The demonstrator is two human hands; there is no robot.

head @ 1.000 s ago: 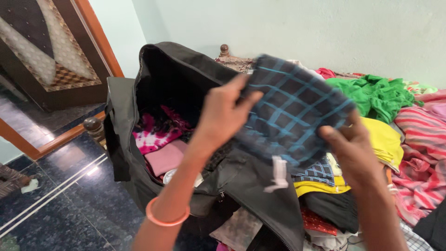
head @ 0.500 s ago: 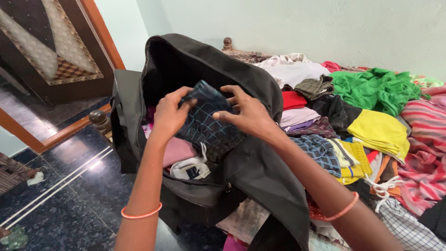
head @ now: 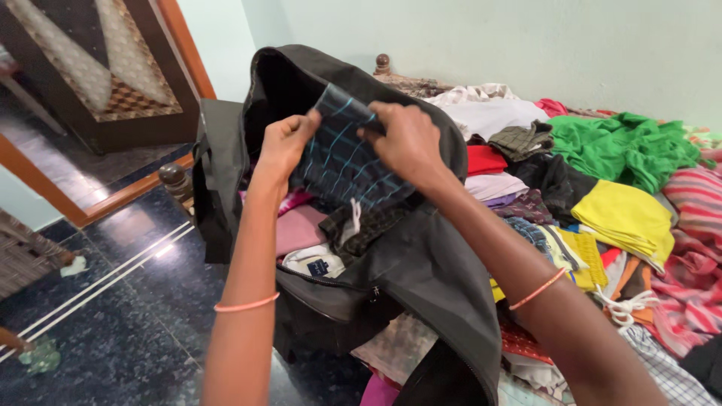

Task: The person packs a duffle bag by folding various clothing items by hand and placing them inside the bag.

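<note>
Both my hands hold a folded dark blue checked cloth (head: 340, 162) over the open mouth of a large black bag (head: 421, 263). My left hand (head: 286, 143) grips the cloth's left edge. Its top right edge is pinched by my right hand (head: 402, 139). Inside the bag lie a pink garment (head: 297, 229), a white garment (head: 312, 261) and a dark checked piece (head: 365, 225). Each wrist carries an orange bangle.
A heap of clothes covers the bed to the right: a green garment (head: 624, 146), a yellow one (head: 624, 218), a red one (head: 485, 159) and a striped pink cloth (head: 696, 248). A dark tiled floor (head: 128, 316) and a wooden door frame (head: 188, 45) lie at left.
The checked cloth came from above the clothes pile, was folded smaller and brought over the open bag. Both hands moved left with it, and the view has drawn closer.
</note>
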